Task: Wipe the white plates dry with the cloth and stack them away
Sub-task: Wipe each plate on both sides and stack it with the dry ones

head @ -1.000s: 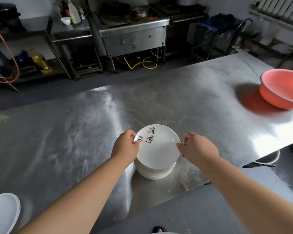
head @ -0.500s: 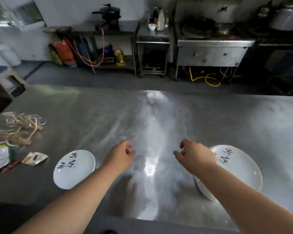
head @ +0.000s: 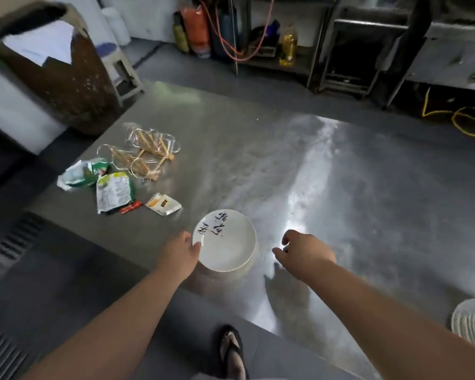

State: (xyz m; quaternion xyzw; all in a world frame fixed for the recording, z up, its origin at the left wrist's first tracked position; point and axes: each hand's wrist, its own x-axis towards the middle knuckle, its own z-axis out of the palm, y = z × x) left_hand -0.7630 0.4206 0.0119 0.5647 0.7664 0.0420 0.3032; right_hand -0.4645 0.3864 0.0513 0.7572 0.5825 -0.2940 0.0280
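At lower centre of the frame, the round white ceramic plate with dark brush lettering (head: 226,248) is near the front edge of the steel table (head: 340,187). The left hand (head: 180,253) grips its left rim. The right hand (head: 305,250) hovers apart at its right, fingers loosely curled, holding nothing.

I make out black brush characters on the white plate (head: 228,252), unreadable to me, and the green packet (head: 114,194) carries blurred print.

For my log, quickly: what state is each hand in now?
Left hand: touches the white plate at its rim; grip cannot be told.
Right hand: open, holding nothing.
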